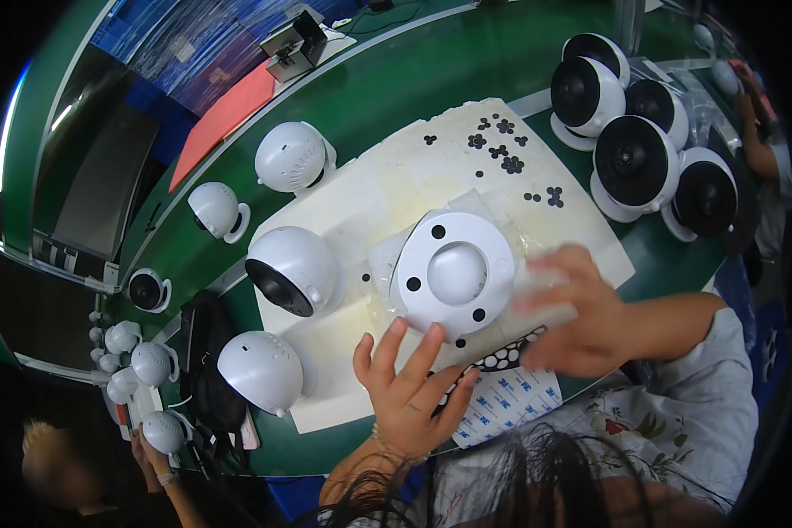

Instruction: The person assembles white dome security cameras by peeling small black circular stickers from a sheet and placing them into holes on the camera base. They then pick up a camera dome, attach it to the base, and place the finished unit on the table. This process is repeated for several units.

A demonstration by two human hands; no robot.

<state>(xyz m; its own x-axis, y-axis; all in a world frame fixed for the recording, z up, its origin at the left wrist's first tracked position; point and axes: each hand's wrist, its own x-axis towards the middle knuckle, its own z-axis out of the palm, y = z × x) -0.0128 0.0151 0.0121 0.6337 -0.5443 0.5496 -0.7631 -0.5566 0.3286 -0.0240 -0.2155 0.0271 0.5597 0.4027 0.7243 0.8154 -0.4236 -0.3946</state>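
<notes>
A white dome camera [493, 255] lies with its round base facing up on the cream card. Three black round pads [413, 284] are on that base, around its central hollow. My left hand [409, 396] has its fingers spread, with fingertips at the base's near edge and the thumb by a black perforated strip [502, 356]. A loose black pad [460, 343] shows just below the base's edge. My right hand [581, 317] is beside the base, to its right; motion smears its fingers, so I cannot tell whether it holds anything. A printed backing sheet [510, 405] lies under the strip, near my body.
Cream card [343, 396] covers the green bench [396, 79]. Several black pads [502, 150] lie scattered at its far right. White cameras [295, 273] stand to the left; others [634, 163] are piled at the right. A co-worker's hand [154, 458] is at lower left by more cameras.
</notes>
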